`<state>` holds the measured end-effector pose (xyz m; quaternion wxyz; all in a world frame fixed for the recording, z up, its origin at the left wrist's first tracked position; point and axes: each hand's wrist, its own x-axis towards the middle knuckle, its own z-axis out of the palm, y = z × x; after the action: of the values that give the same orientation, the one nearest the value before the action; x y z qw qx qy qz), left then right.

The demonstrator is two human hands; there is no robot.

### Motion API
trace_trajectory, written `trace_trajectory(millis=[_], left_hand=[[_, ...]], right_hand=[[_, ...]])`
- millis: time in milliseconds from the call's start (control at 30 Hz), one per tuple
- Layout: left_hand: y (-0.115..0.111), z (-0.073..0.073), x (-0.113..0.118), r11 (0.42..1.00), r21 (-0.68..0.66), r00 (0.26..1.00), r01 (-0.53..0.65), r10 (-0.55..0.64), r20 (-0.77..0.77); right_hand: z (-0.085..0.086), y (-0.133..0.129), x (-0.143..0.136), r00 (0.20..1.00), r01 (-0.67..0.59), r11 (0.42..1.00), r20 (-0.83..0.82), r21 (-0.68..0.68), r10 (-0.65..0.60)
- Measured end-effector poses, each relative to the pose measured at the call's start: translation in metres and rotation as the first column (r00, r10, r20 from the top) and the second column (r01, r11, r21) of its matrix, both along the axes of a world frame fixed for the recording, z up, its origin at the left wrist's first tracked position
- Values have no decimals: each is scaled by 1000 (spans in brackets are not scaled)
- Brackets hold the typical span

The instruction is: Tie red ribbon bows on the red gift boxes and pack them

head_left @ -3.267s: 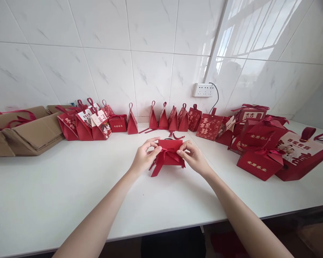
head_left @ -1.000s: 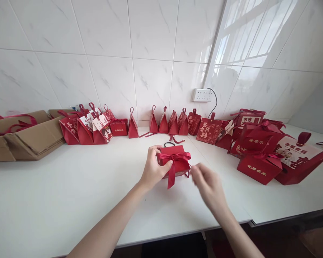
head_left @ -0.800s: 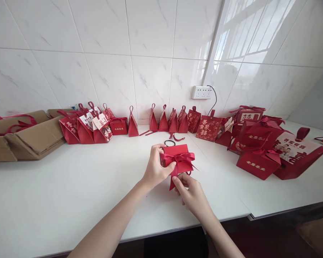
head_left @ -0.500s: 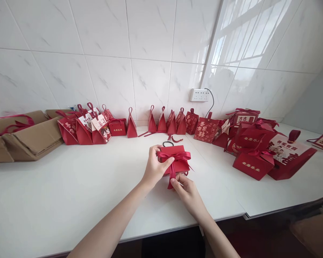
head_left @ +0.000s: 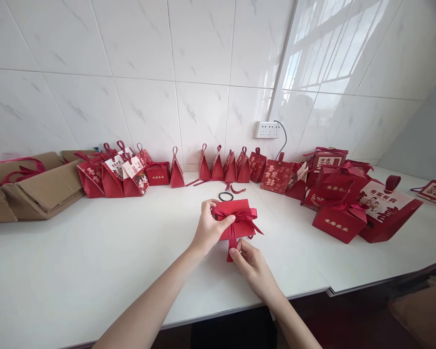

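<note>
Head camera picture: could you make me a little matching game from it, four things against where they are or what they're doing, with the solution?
1. Left hand
2. Right hand
3. Black ring
4. Socket

A. Fixed to the wall
B. Pinching the ribbon end
C. Holding the red box, thumb on the bow
D. Lying on the table, beyond the red box

Right pairs: 1-C, 2-B, 3-D, 4-A

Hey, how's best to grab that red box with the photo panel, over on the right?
Probably by the strap loop, from above: it stands free over the top of the photo box, while a bowed box crowds its left side.
</note>
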<state>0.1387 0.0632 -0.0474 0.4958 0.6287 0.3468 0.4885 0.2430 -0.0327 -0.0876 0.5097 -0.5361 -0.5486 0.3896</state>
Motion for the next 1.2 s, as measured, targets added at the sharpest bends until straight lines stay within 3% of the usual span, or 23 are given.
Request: trace_trajectory(millis=[400,867,933,1000,1100,1133,1200], left_hand=[[-2,3,0,998,-48,999,34,-32,35],[0,1,0,1000,-12,1000,26,-26,2],[1,0,0,1000,-6,1000,26,-26,9],[1,-1,0,999,-10,999,39,-39,8],[1,-1,1,999,-3,998,55,-55,-10],[1,-1,1,998,1,998,56,-56,-13],[0,-2,2,998,-2,998,56,-56,-12]], right_hand=[[4,-3,-3,996,-53,999,71,0,53],[10,-8,0,967,-190,981,168,-38,194],[9,-6,8,981,-102,995,164,-13,103],[8,-2,20,983,144,988,110,53,-149],[10,9,40,877,478,873,5,99,-481],[13,12,46,861,507,856,-2,98,-509],[18,17,52,882,467,879,23,94,-471]])
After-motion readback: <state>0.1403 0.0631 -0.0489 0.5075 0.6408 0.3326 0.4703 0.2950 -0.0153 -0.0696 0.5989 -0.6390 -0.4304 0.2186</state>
